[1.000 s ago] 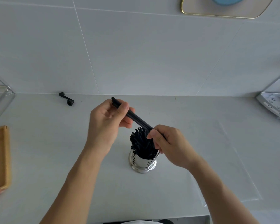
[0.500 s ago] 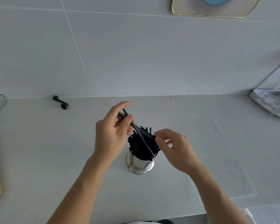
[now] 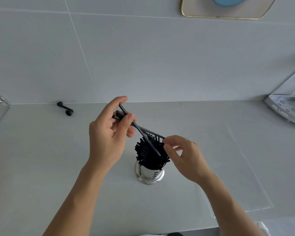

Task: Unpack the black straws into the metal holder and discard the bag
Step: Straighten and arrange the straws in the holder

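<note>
A few loose black straws (image 3: 143, 133) were pinched by the left hand (image 3: 107, 138) over the packed metal holder (image 3: 149, 172), steadied by right hand (image 3: 182, 155) fingertips; they could easily be fumbled onto the tabletop (image 3: 41, 167).

Home kitchen: tiled wall (image 3: 143, 57), pale countertop (image 3: 41, 159), straw holder (image 3: 149, 174).

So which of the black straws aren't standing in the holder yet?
The few straws pinched in the left hand, slanting down over the metal holder. The right hand fingers their lower ends. The rest stand bunched upright in the holder.
</note>
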